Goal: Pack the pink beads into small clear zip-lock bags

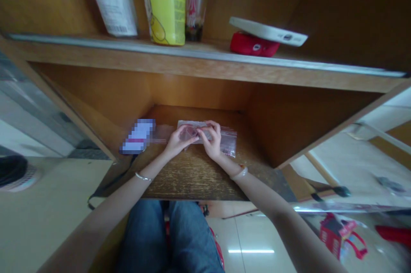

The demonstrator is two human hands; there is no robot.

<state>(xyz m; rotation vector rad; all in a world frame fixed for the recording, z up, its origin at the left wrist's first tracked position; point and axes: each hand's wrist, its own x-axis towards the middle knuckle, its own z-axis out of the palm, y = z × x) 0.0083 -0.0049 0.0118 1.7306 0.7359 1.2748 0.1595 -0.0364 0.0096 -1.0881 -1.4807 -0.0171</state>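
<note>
At the middle of the worn wooden desktop (192, 181), a little toward twelve o'clock, I have a small clear plastic bag (190, 132) between my hands. My left hand (178, 140) is almost closed, thumb and curved fingers pinching the plastic; my right hand (212, 139) is half curled, its tips at the right side of this bag, but I cannot tell whether they grip it. The main danger, I think, is a slip: the plastic looks thin and smooth, so anything inside could fall out and go toward six o'clock, down to the tiled floor (257, 234). Too strong a pull could also tear it. At three o'clock, close to my right hand, lies a flat zip-lock bag (229, 143), which my wrist might push aside. As for direction, my fingers cover much of the held bag, so I cannot be sure where its opening points or how its long axis runs. The zip-lock bag has its closure toward twelve o'clock, this strip running about from nine to three.
</note>
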